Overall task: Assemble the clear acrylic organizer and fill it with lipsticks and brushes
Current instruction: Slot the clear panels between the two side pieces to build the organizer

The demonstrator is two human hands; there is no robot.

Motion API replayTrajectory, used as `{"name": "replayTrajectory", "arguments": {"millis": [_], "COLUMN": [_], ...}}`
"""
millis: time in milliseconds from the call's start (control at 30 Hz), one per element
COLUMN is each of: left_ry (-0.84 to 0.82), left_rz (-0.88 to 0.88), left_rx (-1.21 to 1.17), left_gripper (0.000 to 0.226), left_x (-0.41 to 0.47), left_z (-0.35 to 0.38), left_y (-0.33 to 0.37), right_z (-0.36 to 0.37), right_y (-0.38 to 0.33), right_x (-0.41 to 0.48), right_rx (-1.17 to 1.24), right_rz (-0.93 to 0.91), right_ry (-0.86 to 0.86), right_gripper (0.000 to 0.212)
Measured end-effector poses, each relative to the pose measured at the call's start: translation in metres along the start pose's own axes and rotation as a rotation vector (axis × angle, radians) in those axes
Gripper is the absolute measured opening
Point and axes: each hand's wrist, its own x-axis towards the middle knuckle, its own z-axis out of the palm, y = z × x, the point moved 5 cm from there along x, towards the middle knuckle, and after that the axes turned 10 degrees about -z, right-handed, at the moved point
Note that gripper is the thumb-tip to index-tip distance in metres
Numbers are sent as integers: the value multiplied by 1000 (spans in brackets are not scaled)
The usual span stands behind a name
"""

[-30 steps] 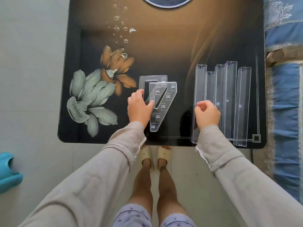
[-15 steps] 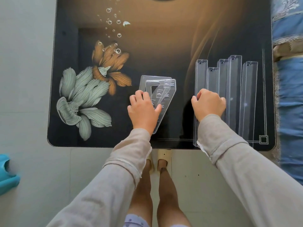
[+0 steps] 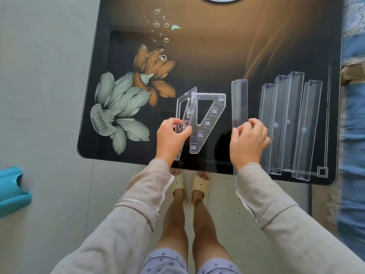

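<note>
Two clear acrylic side panels with triangular cut-outs are near the table's front edge. My left hand grips one side panel and holds it tilted up on its edge. The other side panel lies flat just to its right. My right hand holds a long clear acrylic tray, lifted and pulled left of the others. Several more long clear trays lie side by side at the front right of the table. No lipsticks or brushes are in view.
The glossy dark table has a printed flower pattern at its left. A turquoise plastic object sits on the floor at the left. Blue patterned fabric runs along the right. My feet in slippers stand at the table's front edge.
My left hand has lifted one side panel off the other and stood it on edge. My right hand has taken the leftmost tray and drawn it left, away from the row.
</note>
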Motion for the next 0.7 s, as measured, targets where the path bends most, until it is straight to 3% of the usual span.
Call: {"name": "replayTrajectory", "arguments": {"millis": [133,333,500,700], "left_ry": [108,90,56,42], "left_rz": [18,-24,-28,-31], "left_rx": [41,-47,-142,-145], "left_gripper": [31,37,40,40], "left_x": [-4,-1,2,2], "left_z": [-22,-41,-51,-53], "left_y": [-14,-30,-35,-34], "right_z": [9,15,17,21], "right_y": [-16,-38,-43,-43], "right_x": [-23,-42,-50,-52], "right_rx": [58,290,351,114], "right_rz": [-105,-255,-278,-440], "right_ry": [-54,-218,-384,-481], "right_gripper": [14,6,53,51]}}
